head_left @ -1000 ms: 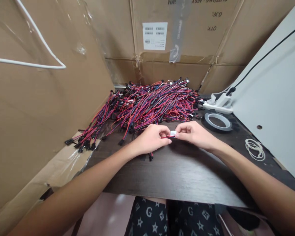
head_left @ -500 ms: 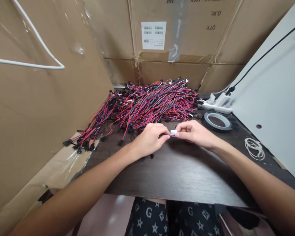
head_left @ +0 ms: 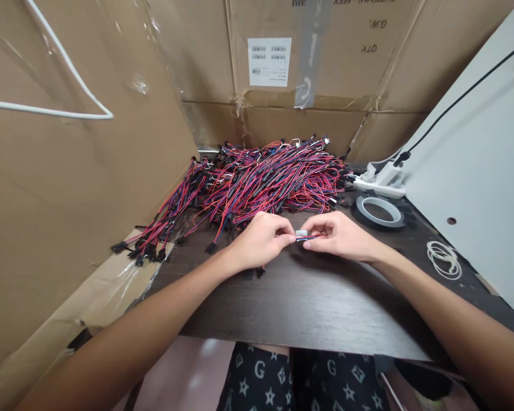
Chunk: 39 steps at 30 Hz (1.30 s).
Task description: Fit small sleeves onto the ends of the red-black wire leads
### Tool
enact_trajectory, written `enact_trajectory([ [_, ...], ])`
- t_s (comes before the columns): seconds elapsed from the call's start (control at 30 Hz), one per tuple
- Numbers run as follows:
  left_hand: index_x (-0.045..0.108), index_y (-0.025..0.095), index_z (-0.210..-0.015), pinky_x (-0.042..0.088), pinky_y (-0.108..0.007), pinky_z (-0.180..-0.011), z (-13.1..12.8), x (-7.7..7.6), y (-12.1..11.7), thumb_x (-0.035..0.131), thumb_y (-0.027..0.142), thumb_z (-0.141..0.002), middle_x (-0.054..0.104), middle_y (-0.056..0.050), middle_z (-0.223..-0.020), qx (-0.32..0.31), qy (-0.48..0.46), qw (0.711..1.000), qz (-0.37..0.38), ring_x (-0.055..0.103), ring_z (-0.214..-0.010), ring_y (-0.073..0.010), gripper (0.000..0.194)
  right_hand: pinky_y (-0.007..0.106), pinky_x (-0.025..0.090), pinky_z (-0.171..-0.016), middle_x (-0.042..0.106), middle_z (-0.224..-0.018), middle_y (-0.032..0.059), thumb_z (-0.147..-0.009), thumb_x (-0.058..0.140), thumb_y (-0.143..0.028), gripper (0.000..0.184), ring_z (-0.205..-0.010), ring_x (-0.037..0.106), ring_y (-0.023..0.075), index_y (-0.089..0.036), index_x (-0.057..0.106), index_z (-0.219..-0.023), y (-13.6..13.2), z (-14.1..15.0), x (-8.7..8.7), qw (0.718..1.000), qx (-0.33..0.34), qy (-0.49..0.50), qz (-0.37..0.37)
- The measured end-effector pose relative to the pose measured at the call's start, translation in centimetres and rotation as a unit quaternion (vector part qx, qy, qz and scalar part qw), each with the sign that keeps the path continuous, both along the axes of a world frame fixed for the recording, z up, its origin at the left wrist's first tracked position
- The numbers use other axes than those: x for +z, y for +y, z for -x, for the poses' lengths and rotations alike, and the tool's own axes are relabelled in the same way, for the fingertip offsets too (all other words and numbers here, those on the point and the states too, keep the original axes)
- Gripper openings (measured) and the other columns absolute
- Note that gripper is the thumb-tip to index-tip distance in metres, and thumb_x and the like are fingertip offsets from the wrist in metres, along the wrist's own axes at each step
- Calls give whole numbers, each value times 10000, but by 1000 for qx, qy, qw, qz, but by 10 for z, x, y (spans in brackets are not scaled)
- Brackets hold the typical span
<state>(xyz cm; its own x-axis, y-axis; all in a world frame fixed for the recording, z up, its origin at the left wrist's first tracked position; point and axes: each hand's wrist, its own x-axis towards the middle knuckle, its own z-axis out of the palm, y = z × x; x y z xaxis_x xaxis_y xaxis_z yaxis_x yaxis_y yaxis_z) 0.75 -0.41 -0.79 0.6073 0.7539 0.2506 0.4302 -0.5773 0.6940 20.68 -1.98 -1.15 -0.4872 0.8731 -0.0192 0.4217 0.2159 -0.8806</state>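
Observation:
A thin red, blue and black wire cable [head_left: 314, 236] stretches between my two hands above the dark tabletop. Around it sits a small white label [head_left: 301, 233], its flap standing up. My left hand [head_left: 268, 240] is closed, pinching the cable at the label's left edge between thumb and forefinger. A black connector [head_left: 261, 272] hangs below that hand. My right hand [head_left: 340, 235] is curled round the cable's right part. Its thumb and forefinger are parted beside the label, and the wires run in behind its bent fingers.
A big heap of red and blue wire cables [head_left: 274, 177] lies behind my hands, with more cables [head_left: 149, 240] at the left. To the right are a tape roll [head_left: 379, 212], a power strip [head_left: 379, 187] and a coiled white cord [head_left: 444, 260]. Cardboard [head_left: 89, 188] walls the left and back.
My right thumb and forefinger have parted from the label, baring the wires to its right. The label's flap now tilts differently. My left hand keeps its pinch almost in place.

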Motion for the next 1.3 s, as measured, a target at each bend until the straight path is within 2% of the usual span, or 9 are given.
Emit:
enact_trajectory([
  [0.13,675,111,-668,380,-197,-538,-1,2,0,620,83,-740,611,15,-572,20,-11,995,94,515,-538,-77,95,220,319,-507,509,-584,-17,-707,619,-253,136,-533,399,90,-127,652,-747,-1,3,-4,998,-15,-29,-58],
  [0.27,635,110,-659,316,-184,-433,-2,5,-2,612,105,-755,478,63,-455,34,-33,978,201,398,-400,-45,99,216,323,-503,522,-577,-14,-726,621,-265,153,-529,406,87,-118,662,-716,-2,5,-4,995,-17,-19,-95],
  [0.4,589,118,-666,258,-171,-338,-1,5,-3,583,112,-786,422,76,-443,28,-48,953,298,334,-336,-32,121,223,350,-522,571,-607,9,-737,640,-307,194,-555,453,102,-116,669,-722,-1,5,-4,997,0,3,-75],
  [0.67,542,126,-660,256,-167,-315,-1,6,-4,532,119,-835,503,42,-514,4,-38,921,387,345,-325,-25,175,228,290,-491,492,-554,-11,-721,648,-361,238,-519,388,91,-123,658,-700,-3,7,-6,999,-19,32,-2],
  [0.73,545,132,-698,263,-173,-325,-2,6,-5,525,129,-838,525,42,-532,1,-38,927,374,344,-328,-29,142,225,264,-480,455,-534,-25,-704,659,-367,244,-506,355,83,-128,632,-664,-4,8,-5,998,-27,49,6],
  [0.8,560,132,-730,289,-182,-358,-2,5,-5,529,143,-835,543,40,-544,0,-31,947,319,373,-354,-40,110,224,244,-475,426,-520,-37,-692,671,-368,251,-498,326,76,-134,603,-631,-4,8,-4,997,-33,64,11],
  [0.9,586,127,-740,346,-195,-464,-3,0,-6,541,143,-820,551,37,-559,-3,-1,987,160,448,-451,-59,94,227,234,-480,414,-512,-44,-680,688,-362,260,-497,315,73,-137,579,-605,-2,8,-3,996,-36,77,18],
  [1.03,585,130,-871,353,-213,-565,-2,-4,-7,503,130,-843,554,43,-609,-34,27,999,-6,463,-542,-73,87,233,243,-495,424,-527,-43,-684,694,-369,269,-508,329,77,-135,581,-611,-1,8,-4,996,-36,84,20],
  [1.3,575,136,-818,348,-216,-584,-2,-4,-8,514,144,-831,546,38,-621,-51,25,997,-55,466,-550,-78,62,226,201,-479,363,-497,-65,-695,696,-477,375,-484,289,66,-146,540,-609,0,8,-6,995,-37,91,28],
])
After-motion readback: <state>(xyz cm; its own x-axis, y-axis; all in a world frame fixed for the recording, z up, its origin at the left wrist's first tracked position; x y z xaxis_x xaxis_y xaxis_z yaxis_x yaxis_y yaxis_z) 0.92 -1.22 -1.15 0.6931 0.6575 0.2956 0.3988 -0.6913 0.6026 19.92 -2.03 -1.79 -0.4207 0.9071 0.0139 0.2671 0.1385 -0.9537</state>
